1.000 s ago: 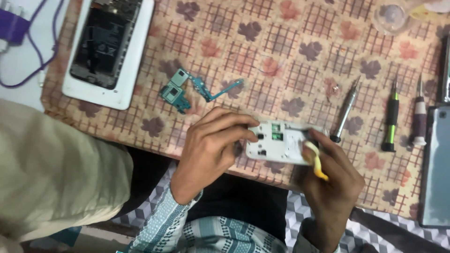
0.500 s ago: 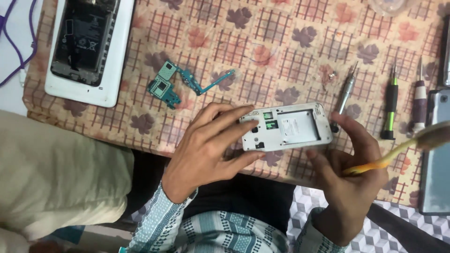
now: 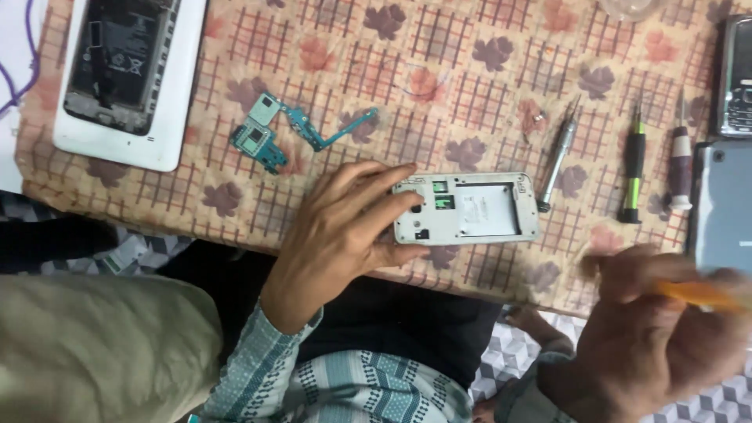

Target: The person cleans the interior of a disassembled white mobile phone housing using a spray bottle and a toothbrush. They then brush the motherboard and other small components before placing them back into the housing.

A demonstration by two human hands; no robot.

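Observation:
My left hand [image 3: 341,235] grips the left end of a white phone frame [image 3: 470,208] that lies back-up near the table's front edge. Its fingers wrap the frame's top and bottom edges. My right hand [image 3: 658,329] is off to the lower right, blurred, and holds a thin orange pry tool [image 3: 697,294]. It is apart from the frame. A teal circuit board [image 3: 270,137] with a flex strip lies just left of and above my left hand.
An opened white phone [image 3: 129,74] lies at the top left. A silver screwdriver [image 3: 558,157], a green-handled one [image 3: 633,168] and a dark one [image 3: 680,160] lie right of the frame. A grey phone [image 3: 724,207] and a keypad phone [image 3: 736,74] sit at the right edge.
My right hand let go of the frame and swung away to the lower right with the orange tool. The left hand set the frame flat on the cloth.

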